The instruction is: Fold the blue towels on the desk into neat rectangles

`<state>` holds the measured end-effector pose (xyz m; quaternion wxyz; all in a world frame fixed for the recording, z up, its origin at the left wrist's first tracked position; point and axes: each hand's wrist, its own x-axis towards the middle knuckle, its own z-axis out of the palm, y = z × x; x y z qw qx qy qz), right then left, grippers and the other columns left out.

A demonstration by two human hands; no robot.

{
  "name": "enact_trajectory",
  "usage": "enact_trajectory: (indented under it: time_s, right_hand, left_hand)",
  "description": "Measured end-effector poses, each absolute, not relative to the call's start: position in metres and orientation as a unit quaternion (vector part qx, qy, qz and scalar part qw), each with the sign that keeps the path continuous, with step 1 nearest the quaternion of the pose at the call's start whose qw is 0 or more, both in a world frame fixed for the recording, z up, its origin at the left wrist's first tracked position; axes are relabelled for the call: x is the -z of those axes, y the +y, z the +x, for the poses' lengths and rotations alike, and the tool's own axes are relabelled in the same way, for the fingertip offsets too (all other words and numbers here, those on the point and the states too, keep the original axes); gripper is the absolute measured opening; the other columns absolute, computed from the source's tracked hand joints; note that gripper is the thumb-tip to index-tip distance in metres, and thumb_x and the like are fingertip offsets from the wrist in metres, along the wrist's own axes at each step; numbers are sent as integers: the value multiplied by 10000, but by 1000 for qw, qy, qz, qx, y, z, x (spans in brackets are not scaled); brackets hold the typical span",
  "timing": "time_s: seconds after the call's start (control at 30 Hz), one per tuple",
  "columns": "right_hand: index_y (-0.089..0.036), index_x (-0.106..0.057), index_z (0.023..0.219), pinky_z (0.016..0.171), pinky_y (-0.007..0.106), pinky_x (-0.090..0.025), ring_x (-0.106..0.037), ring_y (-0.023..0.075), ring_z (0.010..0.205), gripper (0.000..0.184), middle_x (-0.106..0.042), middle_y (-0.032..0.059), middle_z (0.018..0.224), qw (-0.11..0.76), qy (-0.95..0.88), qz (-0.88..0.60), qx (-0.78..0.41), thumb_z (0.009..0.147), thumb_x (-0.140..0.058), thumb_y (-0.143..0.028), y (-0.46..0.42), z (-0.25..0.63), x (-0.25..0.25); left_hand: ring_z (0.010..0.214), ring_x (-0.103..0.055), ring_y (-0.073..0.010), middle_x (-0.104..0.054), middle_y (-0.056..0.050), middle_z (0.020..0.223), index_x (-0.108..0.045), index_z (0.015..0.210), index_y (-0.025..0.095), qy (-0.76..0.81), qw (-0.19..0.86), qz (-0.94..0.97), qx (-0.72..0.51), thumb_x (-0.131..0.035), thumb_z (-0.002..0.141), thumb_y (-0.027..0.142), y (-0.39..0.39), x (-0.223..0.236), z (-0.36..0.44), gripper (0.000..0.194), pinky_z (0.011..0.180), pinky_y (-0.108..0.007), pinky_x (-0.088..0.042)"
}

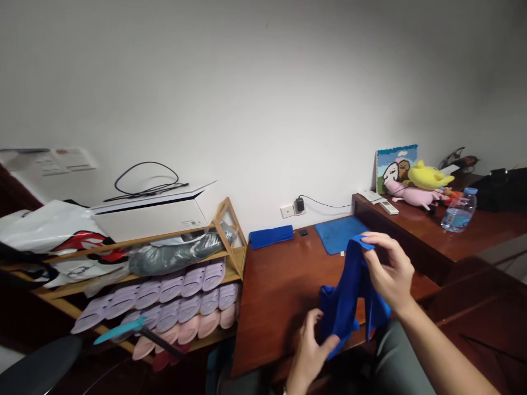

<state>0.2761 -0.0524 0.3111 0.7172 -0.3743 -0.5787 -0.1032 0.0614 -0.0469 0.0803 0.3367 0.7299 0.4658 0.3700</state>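
A bright blue cloth (348,291) hangs in loose folds over the front edge of the wooden table (272,302). My right hand (389,269) pinches its top corner between thumb and fingers, holding it up. Lower down, my left hand (310,348) is at the cloth's left side, thumb and fingers apart; whether it touches the fabric is hard to tell. Behind them, a folded blue cloth (272,237) lies against the wall, and a flatter blue cloth (340,233) is spread at the table's back right.
To the left stands a wooden rack (234,241) with several pairs of slippers (177,296) and a white box (152,219) on top. A raised desk (428,230) on the right bears plush toys (415,195) and a water bottle (459,211). A charger (300,204) sits in the wall socket.
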Motion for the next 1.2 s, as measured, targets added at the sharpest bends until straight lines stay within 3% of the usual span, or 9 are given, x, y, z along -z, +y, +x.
enact_trajectory:
  time_s: [0.07,0.13,0.23,0.33,0.57,0.8,0.9,1.03,1.2]
  right_hand:
    - [-245,-713,1007,827,376,-631,-745,208,938,117,-765,43,949,713,-583,-376,105,949,-631,-186,-54,270,-313]
    - [-248,-710,1019,827,373,-628,-743,204,930,125,-764,38,951,709,-587,-374,116,950,-629,-182,-56,267,-315]
    - [-247,-719,1000,838,378,-619,-740,206,916,91,-761,40,947,694,-575,-401,163,947,-646,-235,-58,282,-320]
    - [-219,-737,1021,799,352,-604,-722,193,852,168,-750,57,951,704,-493,-464,214,946,-665,-351,-58,322,-331]
    - [-151,-752,1116,797,366,-561,-708,210,866,426,-748,139,1018,725,-379,-532,219,879,-715,-503,-44,422,-338]
    - [-199,-803,1082,636,371,-502,-633,188,634,576,-759,121,859,665,-338,-650,143,773,-724,-679,-40,472,-280]
    - [-235,-811,1073,605,377,-503,-642,200,595,502,-768,108,828,651,-316,-684,92,759,-753,-623,-40,487,-260]
    - [-224,-805,1024,628,355,-523,-682,199,602,280,-745,70,719,635,-314,-706,-1,799,-760,-385,-20,497,-255]
    - [-166,-761,941,744,296,-552,-727,160,742,184,-775,111,899,703,-348,-610,-110,807,-745,-290,24,500,-275]
  left_hand:
    - [1207,-681,-326,-730,-130,1286,-659,1301,281,460,355,744,-331,-782,790,483,-63,-67,89,564,1049,-432,-543]
    - [1139,-721,-330,-769,-137,1206,-728,1206,289,450,386,746,-303,-692,866,453,-72,-57,111,379,1005,-427,-560]
    - [970,-769,-300,-813,-125,1052,-766,1105,267,435,439,723,-309,-545,967,461,-67,-51,112,325,882,-387,-590]
    - [809,-750,-252,-809,-75,883,-758,990,230,461,450,687,-336,-595,929,580,-42,-59,68,391,767,-332,-593]
    - [898,-750,-258,-798,-56,905,-741,891,216,522,348,627,-461,-699,800,675,14,-120,-64,469,845,-353,-605]
    - [915,-749,-260,-811,-36,921,-755,860,261,559,275,695,-360,-670,828,582,28,-158,-121,334,872,-362,-598]
    - [898,-751,-261,-815,-28,898,-753,831,264,568,254,705,-342,-652,822,613,32,-156,-135,364,863,-368,-602]
    - [878,-765,-275,-825,-49,885,-763,833,246,570,229,695,-374,-660,790,666,56,-161,-149,434,824,-387,-618]
    - [915,-759,-265,-826,-57,946,-772,920,231,597,76,648,-467,-646,814,652,89,-223,-159,452,834,-357,-600]
